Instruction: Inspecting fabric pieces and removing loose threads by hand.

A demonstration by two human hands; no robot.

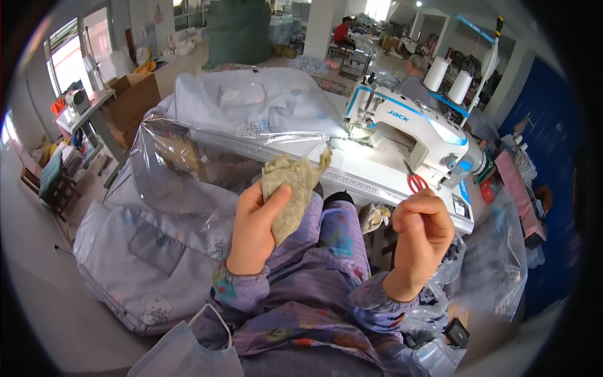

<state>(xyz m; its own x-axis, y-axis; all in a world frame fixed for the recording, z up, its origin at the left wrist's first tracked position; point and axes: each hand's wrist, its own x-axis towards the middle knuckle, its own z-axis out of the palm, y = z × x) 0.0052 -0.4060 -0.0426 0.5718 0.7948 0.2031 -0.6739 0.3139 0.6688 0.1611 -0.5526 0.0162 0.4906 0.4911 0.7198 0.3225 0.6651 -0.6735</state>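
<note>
My left hand (257, 220) grips a flat, rough-edged, greenish-tan piece (290, 191) that looks like a worn rag, its thumb lying across the front. A thin strip sticks out from the top right of that piece. My right hand (422, 235) is raised above my right thigh with its fingers curled in and pressed to the thumb; whatever is in them, if anything, cannot be made out. Just behind the right hand, red-handled scissors (416, 182) lie on the sewing table (377, 179). The white and blue sewing machine (408, 122) stands beyond, its lamp lit.
Pale grey padded fabric with clear plastic (251, 100) covers the table's left side and hangs down beside me (144, 264). White thread cones (436, 74) stand behind the machine. A cardboard box (132, 103) is at left. Two people sit farther back. A face mask (188, 352) hangs near my lap.
</note>
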